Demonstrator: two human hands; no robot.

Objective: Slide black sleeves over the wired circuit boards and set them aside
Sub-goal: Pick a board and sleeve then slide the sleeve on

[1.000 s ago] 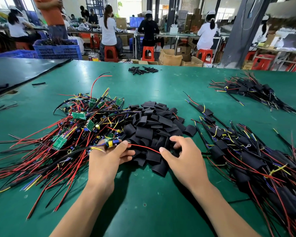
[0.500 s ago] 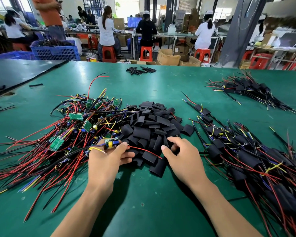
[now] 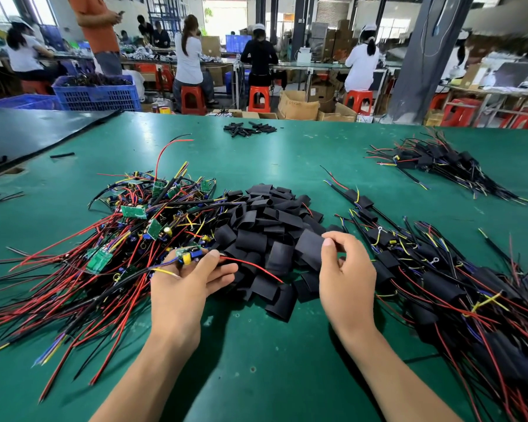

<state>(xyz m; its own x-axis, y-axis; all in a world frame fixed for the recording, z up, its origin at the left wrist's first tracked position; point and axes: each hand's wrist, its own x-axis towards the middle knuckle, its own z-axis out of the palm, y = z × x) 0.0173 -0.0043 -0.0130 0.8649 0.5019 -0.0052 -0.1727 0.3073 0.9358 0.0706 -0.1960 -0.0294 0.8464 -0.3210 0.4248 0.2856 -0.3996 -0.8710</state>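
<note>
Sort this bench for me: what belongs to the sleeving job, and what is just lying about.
Job: left hand holding a wired board; right hand pinching a black sleeve; sleeve pile; unsleeved boards heap; finished sleeved heap.
Lying about: stray black piece; blue crate; cardboard boxes; red stools.

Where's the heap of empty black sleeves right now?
In the head view, the heap of black sleeves sits centre on the table, between the tangle of bare wired boards on its left and the sleeved boards on its right.
</note>
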